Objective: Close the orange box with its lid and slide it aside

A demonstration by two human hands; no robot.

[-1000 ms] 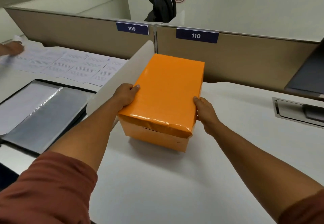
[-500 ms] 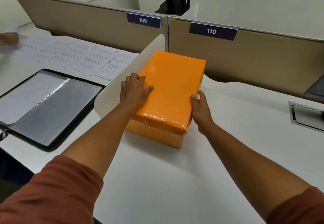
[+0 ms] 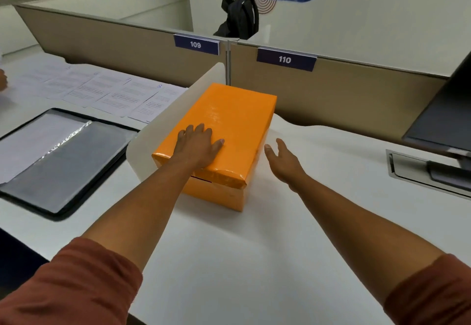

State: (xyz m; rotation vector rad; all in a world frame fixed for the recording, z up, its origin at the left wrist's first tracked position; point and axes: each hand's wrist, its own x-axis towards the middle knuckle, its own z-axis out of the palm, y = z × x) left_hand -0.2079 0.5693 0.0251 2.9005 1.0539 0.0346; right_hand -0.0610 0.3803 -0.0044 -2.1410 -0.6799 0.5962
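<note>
Since 0.5 s ago right hand (image 3: 283,163) has come off the box side, now open, fingers spread, just beside it, holding nothing. Left hand (image 3: 200,147) lies flat, fingers open, on the lid (image 3: 229,126) w/ orange box (image 3: 219,192) mid-tabletop near the desk (image 3: 254,261) back edge, against a white divider (image 3: 165,126). Lid looks seated. Prob. light, stiff cardboard, glossy wrap = slippery; push from long sides, not top.

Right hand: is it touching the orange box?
Apart. The head view shows the right hand open beside the box, white desk visible between them. The left hand lies flat on the lid.
</note>
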